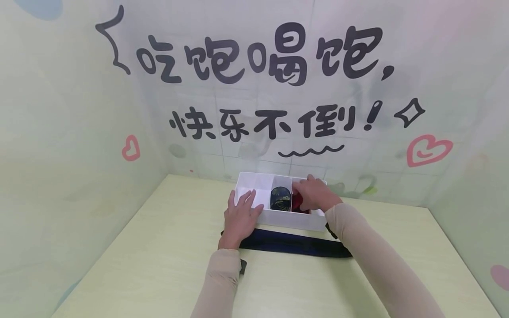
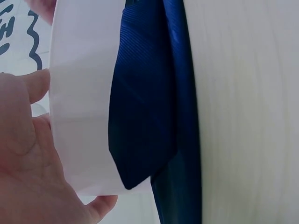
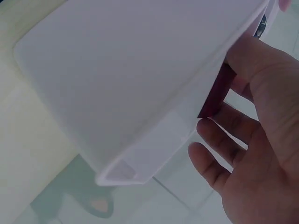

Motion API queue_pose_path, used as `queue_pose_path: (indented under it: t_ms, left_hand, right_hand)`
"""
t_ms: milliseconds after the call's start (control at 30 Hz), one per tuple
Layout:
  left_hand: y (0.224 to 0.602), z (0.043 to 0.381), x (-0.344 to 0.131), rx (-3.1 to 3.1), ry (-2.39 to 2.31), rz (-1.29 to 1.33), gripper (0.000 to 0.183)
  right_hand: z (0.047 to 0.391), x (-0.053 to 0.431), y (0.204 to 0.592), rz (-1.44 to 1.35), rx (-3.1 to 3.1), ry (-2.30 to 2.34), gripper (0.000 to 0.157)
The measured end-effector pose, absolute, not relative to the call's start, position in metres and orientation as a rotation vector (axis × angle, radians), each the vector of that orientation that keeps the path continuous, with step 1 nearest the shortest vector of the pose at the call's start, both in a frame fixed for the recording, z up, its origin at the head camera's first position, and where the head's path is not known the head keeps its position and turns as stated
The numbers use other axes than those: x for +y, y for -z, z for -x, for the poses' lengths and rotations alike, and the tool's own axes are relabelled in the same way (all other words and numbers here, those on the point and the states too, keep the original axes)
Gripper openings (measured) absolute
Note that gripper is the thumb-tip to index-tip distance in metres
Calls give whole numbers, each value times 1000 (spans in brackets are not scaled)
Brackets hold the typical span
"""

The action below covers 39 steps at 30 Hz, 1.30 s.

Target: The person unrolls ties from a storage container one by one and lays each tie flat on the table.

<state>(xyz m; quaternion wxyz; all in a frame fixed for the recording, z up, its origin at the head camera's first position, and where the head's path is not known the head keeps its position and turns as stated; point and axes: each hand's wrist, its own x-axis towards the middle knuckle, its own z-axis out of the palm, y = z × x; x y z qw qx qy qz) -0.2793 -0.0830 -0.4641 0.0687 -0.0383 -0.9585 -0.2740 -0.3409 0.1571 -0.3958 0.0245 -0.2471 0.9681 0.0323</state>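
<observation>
Pale wall (image 1: 246,95) fills the upper frame, printed with black Chinese lettering. Below it, a pale worktop (image 1: 159,256) spans the lower frame. Two beige sleeves (image 1: 381,256) reach in from the bottom edge. White divided box (image 1: 294,219) on the worktop, centre of frame, against the wall side. Dark blue necktie (image 1: 294,244) lies lengthwise just in front of the box; its pointed end shows in the left wrist view. Left hand (image 1: 240,219) at the box's front left corner, fingers spread and relaxed, touching the box. Right hand (image 1: 316,194) over the box's right half, fingers curled, pinching a dark red fabric piece (image 1: 301,204) partly hidden by the hand. Dark patterned fabric roll (image 1: 280,199) sits in the middle compartment; the red piece is in the compartment just right of it.
</observation>
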Motion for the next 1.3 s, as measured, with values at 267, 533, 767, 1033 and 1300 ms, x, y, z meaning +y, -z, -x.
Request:
queue_pose_path:
  t_ms: [267, 533, 767, 1033, 1300]
  left_hand:
    - [464, 279, -84, -2892, 834, 112, 62]
    - [465, 281, -84, -2905, 845, 81, 63]
    - [466, 281, -83, -2908, 852, 83, 63]
    - [466, 280, -81, -2901, 862, 89, 62]
    - [465, 280, -83, -2895, 857, 87, 62]
  right_hand:
    - [335, 153, 378, 674, 2975, -33, 37]
    - [335, 157, 367, 592, 2923, 208, 41]
    - [333, 166, 359, 597, 2931, 365, 42]
    - [319, 170, 355, 617, 2955, 560, 41]
    - [301, 175, 361, 638, 2997, 736, 40]
